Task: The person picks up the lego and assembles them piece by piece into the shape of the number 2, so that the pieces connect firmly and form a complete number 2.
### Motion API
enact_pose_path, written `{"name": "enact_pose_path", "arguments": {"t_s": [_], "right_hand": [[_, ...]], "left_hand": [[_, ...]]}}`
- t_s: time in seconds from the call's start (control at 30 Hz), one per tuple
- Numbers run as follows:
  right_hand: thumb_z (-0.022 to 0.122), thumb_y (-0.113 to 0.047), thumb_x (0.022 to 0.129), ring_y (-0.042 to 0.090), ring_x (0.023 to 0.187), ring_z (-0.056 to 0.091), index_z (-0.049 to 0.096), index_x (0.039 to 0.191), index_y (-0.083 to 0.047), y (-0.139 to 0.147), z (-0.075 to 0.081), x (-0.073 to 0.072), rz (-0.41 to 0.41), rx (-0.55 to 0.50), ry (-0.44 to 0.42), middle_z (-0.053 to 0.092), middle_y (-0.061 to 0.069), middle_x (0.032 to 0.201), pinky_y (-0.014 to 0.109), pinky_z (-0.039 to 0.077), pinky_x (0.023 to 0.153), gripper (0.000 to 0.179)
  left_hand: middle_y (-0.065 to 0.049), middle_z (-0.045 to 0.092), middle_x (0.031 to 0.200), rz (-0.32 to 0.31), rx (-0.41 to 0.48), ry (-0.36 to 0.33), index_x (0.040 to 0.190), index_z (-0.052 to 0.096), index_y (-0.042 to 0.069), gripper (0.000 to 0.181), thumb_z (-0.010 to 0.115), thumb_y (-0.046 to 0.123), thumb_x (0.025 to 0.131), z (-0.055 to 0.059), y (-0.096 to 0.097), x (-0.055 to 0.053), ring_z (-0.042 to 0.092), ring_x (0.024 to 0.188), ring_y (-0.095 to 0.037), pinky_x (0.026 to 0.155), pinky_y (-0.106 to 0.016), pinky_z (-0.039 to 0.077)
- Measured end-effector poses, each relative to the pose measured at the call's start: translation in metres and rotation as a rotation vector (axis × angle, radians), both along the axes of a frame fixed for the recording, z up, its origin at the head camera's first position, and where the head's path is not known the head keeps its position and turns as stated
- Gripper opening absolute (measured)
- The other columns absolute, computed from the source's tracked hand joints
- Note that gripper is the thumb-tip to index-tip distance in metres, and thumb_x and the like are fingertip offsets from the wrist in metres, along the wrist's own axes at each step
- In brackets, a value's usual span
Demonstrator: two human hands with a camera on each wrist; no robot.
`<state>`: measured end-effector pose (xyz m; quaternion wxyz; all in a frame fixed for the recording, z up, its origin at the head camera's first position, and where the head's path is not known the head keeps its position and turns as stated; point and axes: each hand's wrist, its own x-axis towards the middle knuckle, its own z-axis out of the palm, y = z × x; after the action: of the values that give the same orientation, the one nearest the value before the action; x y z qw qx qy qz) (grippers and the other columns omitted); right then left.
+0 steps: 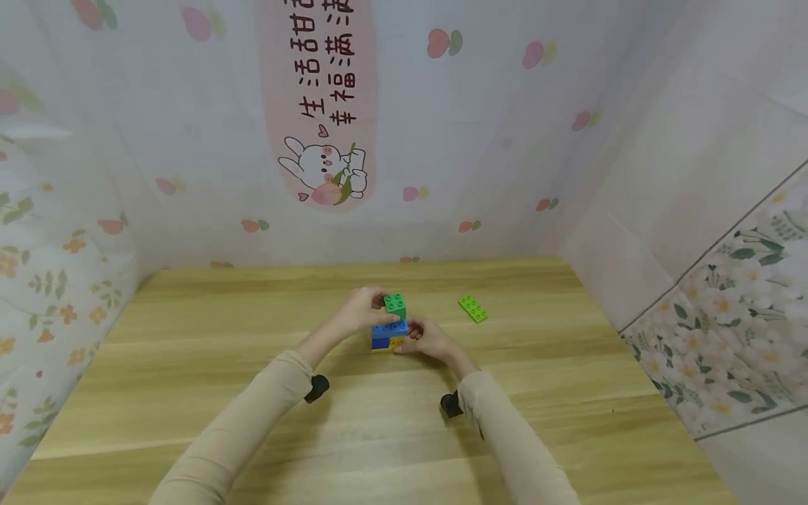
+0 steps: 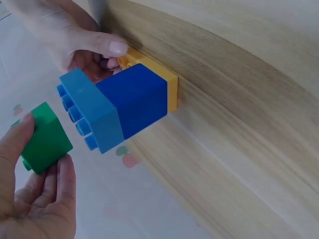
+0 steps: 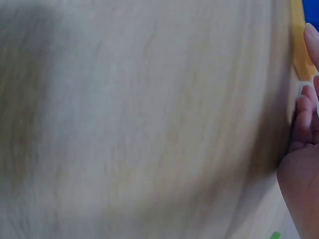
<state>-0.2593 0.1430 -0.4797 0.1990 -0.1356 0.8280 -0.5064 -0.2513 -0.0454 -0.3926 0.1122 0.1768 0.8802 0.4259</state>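
My left hand (image 1: 366, 307) pinches a green building block (image 2: 47, 139) between thumb and fingertips. In the left wrist view a gap separates that block from the studs of a light blue brick (image 2: 92, 112). The light blue brick is stacked on a dark blue block (image 2: 137, 97), which stands on a yellow plate (image 2: 172, 92) on the table. My right hand (image 1: 435, 340) holds the yellow plate's right end, its thumb on top and its fingers curled beside it. Only part of this hand (image 3: 304, 164) shows at the right wrist view's edge.
A lime-green studded plate (image 1: 473, 308) lies on the wooden table (image 1: 252, 308), behind and to the right of the stack. Patterned curtains (image 1: 404, 140) stand along the table's back and sides.
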Motion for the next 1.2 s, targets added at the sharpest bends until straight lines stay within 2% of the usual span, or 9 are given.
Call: {"name": "enact_pose_path", "arguments": {"t_s": [0.17,0.3,0.4,0.53,0.8,1.0,1.2], "right_hand": [[0.076,-0.014,0.074,0.019,0.094,0.053,0.049,0.124,-0.001,0.007,0.005,0.003,-0.059,-0.01,0.005,0.056,0.012,0.108,0.028,0.046,0.083,0.058],[0.074,-0.017,0.076,0.023,0.103,0.054,0.045,0.128,-0.003,0.007,0.018,0.004,-0.037,-0.014,-0.005,0.054,0.013,0.115,0.036,0.046,0.091,0.061],[0.073,-0.017,0.078,0.025,0.105,0.054,0.044,0.129,-0.003,0.004,0.028,0.004,-0.005,-0.011,0.01,0.053,0.015,0.118,0.037,0.047,0.091,0.061],[0.073,-0.014,0.078,0.025,0.104,0.055,0.049,0.124,-0.003,0.0,0.032,0.005,0.015,-0.012,0.021,0.055,0.015,0.116,0.035,0.049,0.089,0.053],[0.071,-0.014,0.079,0.019,0.096,0.058,0.055,0.115,-0.002,-0.003,0.029,0.01,0.007,-0.02,0.034,0.061,0.012,0.107,0.033,0.049,0.086,0.041],[0.071,-0.011,0.078,0.016,0.091,0.058,0.058,0.113,0.0,-0.004,0.025,0.009,-0.032,-0.047,0.011,0.063,0.013,0.103,0.03,0.049,0.083,0.039],[0.072,-0.012,0.078,0.014,0.088,0.054,0.06,0.106,-0.001,-0.005,0.031,0.011,-0.043,-0.003,0.016,0.061,0.007,0.097,0.025,0.046,0.078,0.033]], "left_hand": [[-0.016,0.064,0.11,-0.014,0.015,0.02,0.121,0.055,-0.003,0.047,0.07,0.015,0.08,0.002,0.001,0.002,0.061,0.101,-0.028,0.086,-0.036,0.052],[-0.015,0.063,0.112,-0.011,0.003,0.041,0.12,0.056,-0.002,0.046,0.07,0.016,0.08,0.005,-0.001,0.003,0.061,0.103,-0.028,0.087,-0.037,0.051],[-0.015,0.063,0.112,-0.007,-0.012,0.049,0.12,0.056,-0.001,0.046,0.071,0.017,0.08,0.006,-0.001,0.004,0.061,0.103,-0.028,0.087,-0.037,0.051],[-0.014,0.063,0.111,-0.008,-0.018,0.044,0.119,0.056,-0.001,0.046,0.071,0.017,0.08,0.008,0.0,0.005,0.061,0.101,-0.027,0.087,-0.037,0.051],[-0.01,0.065,0.104,-0.012,-0.04,0.061,0.114,0.059,0.002,0.04,0.071,0.019,0.079,0.01,0.003,0.008,0.061,0.095,-0.021,0.083,-0.033,0.052],[-0.01,0.065,0.101,-0.035,-0.03,0.054,0.111,0.06,0.002,0.035,0.07,0.017,0.081,0.007,0.004,0.009,0.061,0.094,-0.02,0.082,-0.033,0.052],[-0.008,0.064,0.1,-0.079,-0.072,0.03,0.112,0.058,0.002,0.035,0.068,0.018,0.083,0.004,0.005,0.01,0.06,0.092,-0.019,0.079,-0.031,0.051]]}}
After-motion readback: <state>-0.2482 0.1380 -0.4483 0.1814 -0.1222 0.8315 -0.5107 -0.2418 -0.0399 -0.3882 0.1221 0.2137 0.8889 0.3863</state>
